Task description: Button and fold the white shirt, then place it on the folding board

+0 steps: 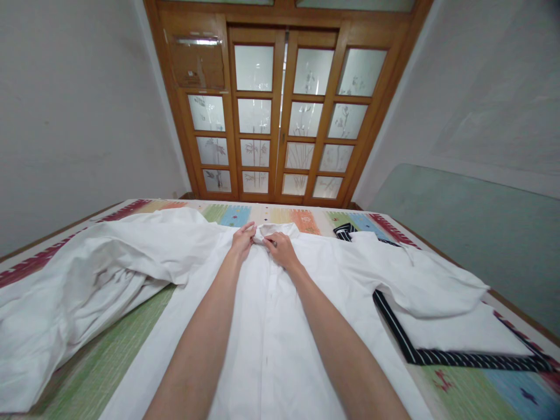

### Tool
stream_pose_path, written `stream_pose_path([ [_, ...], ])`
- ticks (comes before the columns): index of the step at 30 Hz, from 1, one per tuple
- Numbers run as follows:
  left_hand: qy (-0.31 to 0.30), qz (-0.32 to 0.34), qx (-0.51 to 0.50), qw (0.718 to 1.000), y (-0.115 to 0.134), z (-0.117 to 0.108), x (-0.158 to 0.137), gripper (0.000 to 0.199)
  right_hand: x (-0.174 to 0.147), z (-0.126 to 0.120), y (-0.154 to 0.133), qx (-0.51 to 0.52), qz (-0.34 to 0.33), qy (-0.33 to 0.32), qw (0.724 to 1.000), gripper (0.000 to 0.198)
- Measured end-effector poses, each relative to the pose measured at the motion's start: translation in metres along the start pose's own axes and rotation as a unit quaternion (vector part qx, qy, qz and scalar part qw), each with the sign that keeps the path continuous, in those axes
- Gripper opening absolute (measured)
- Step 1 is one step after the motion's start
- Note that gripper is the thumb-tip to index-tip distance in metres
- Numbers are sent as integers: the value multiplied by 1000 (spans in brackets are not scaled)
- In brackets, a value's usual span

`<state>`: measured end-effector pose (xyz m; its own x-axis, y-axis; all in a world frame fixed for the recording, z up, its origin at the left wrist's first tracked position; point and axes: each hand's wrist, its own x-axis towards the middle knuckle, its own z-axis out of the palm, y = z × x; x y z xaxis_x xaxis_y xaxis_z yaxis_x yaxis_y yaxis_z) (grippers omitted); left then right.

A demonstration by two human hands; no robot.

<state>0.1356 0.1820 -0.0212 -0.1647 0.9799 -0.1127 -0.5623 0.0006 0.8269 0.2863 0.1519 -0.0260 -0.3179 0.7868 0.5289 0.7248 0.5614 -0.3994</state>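
A white button-up shirt (251, 326) lies face up and spread out, its collar (280, 230) at the far end and its sleeves out to both sides. My left hand (243, 239) grips the left side of the collar with closed fingers. Just right of it, my right hand (280, 248) pinches the collar's front edge near the top of the button placket. The two hands are close together at the neck opening. Their fingers partly hide the top button area.
The shirt rests on a colourful patterned cloth (122, 338). Under the right sleeve lies folded white fabric with a black striped border (472, 357). A pale green panel (472, 221) stands along the right side. Wooden glass-paned doors (280, 111) stand beyond the far edge.
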Motion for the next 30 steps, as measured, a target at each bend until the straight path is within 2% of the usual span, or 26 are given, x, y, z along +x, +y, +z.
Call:
stream_pose_path([
  [9, -12, -20, 5, 1000, 0, -6, 2, 29, -1, -1, -3, -10, -3, -16, 1000, 22],
  [15, -44, -9, -3, 999, 1, -2, -1, 12, -1, 0, -3, 29, 29, 14, 999, 33],
  [17, -55, 0, 5, 998, 2, -1, -3, 13, -1, 1, -2, 48, 43, 25, 998, 37],
  [20, -68, 5, 39, 997, 3, 0, -7, 25, 0, 2, 0, 73, 52, 41, 995, 38],
  [24, -81, 8, 102, 991, 7, -2, -10, 38, 0, 6, 4, 105, 26, 70, 992, 36],
  [30, -60, -45, 236, 969, 17, -2, -9, 43, 0, 10, 7, 105, -2, 88, 991, 31],
])
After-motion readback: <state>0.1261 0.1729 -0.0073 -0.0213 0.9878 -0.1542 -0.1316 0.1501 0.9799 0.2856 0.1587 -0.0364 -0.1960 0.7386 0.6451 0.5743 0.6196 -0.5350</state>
